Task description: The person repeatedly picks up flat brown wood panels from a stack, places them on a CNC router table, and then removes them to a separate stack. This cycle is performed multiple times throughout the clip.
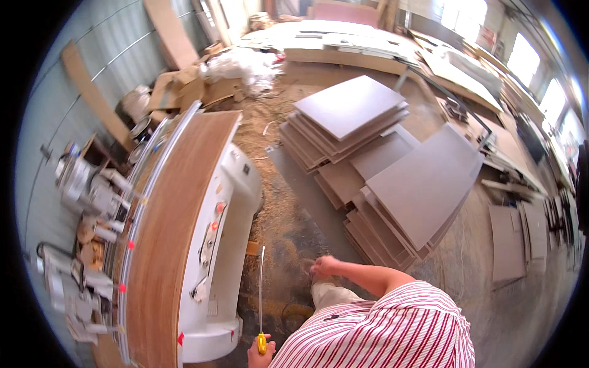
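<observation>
At the bottom edge my left hand [258, 354] is closed round the yellow handle of what looks like a long screwdriver [261, 294]. Its thin metal shaft points away from me, beside the white base of a woodworking machine [211, 346]. My right hand [324, 265] hangs in front of my body over the floor, its fingers loosely curled and slightly blurred. Nothing shows in it. Ahead and to the right stand uneven stacks of brown-grey panels [423, 178], apart from both hands.
The machine's long brown wooden table [178, 202] runs along my left, with metal fittings [92, 190] beyond it. Sawdust [276, 202] covers the floor between machine and panels. Crumpled plastic [248, 67] and cardboard lie at the back. More boards [506, 239] lean at the right.
</observation>
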The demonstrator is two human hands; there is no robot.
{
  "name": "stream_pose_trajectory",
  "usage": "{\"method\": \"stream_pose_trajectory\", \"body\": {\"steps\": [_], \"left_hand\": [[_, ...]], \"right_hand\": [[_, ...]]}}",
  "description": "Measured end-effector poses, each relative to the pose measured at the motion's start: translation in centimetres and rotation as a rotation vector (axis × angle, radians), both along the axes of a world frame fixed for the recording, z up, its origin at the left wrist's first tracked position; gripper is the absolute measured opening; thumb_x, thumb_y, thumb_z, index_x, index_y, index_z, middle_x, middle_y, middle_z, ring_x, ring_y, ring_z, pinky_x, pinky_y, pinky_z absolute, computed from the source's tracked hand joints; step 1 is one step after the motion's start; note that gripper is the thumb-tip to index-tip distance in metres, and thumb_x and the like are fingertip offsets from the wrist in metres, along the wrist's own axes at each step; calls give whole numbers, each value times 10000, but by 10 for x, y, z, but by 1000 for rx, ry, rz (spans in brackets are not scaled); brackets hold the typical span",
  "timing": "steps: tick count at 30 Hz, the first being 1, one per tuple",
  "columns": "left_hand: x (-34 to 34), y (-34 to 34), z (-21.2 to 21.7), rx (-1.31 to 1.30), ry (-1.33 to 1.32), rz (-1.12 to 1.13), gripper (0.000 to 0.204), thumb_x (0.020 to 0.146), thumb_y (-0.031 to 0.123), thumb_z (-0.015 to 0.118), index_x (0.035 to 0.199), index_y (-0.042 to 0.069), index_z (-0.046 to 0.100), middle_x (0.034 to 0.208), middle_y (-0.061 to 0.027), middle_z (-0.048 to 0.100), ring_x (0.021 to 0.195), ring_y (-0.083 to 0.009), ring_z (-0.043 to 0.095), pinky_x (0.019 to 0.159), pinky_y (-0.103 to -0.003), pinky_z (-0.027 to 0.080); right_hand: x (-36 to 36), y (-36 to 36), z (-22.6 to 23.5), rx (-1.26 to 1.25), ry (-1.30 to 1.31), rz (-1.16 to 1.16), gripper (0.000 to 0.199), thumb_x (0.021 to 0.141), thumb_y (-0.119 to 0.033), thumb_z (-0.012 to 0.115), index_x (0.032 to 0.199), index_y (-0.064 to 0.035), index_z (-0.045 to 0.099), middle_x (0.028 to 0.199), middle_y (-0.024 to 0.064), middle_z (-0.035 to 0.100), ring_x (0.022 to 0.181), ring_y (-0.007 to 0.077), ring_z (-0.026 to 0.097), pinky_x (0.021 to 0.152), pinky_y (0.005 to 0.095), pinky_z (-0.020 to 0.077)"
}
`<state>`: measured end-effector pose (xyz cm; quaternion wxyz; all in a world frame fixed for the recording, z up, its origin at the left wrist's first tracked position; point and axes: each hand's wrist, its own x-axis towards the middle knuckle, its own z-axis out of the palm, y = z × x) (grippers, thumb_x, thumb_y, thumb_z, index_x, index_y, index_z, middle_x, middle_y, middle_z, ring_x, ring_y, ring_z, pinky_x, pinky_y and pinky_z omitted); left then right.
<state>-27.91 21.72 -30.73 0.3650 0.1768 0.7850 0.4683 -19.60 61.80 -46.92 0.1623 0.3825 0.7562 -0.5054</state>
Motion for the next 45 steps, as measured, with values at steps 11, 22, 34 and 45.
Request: {"method": "stream_pose_trajectory", "body": {"steps": [11, 22, 34, 45], "left_hand": [[-130, 372, 33, -102, 392, -482, 213, 861, 170, 712, 1019, 36, 666, 849, -84, 694, 760, -169, 656, 734, -311, 511], [-208, 521, 25, -303, 91, -572, 270, 906, 199, 701, 1114, 31, 665, 1008, -66, 685, 925, -168, 620, 846, -328, 497], [-274, 558, 2, -235, -101, -824, 237, 872, 135, 708, 1073, 27, 643, 908, -65, 666, 804, -143, 615, 752, -307, 503], [-233, 601, 19, -280, -12, -1618, 176, 856, 100, 704, 1005, 25, 648, 799, -16, 646, 734, -95, 601, 699, -264, 505]], "right_hand": [[-83, 427, -23, -165, 683, -1190, 239, 935, -228, 649, 987, 2, 611, 849, 68, 656, 719, 129, 647, 625, 261, 554], [-146, 603, -54, -198, 510, -1479, 469, 927, -276, 665, 1161, 82, 472, 1077, 175, 622, 769, 255, 703, 620, 361, 617], [-117, 510, -52, -123, 708, -1744, 443, 929, -280, 654, 1129, 28, 406, 1046, 172, 591, 678, 218, 677, 599, 358, 601], [80, 230, 38, 1087, -108, -1552, 467, 856, -281, 672, 1177, 10, 500, 1151, 201, 561, 1144, 341, 522, 976, 435, 418]]}}
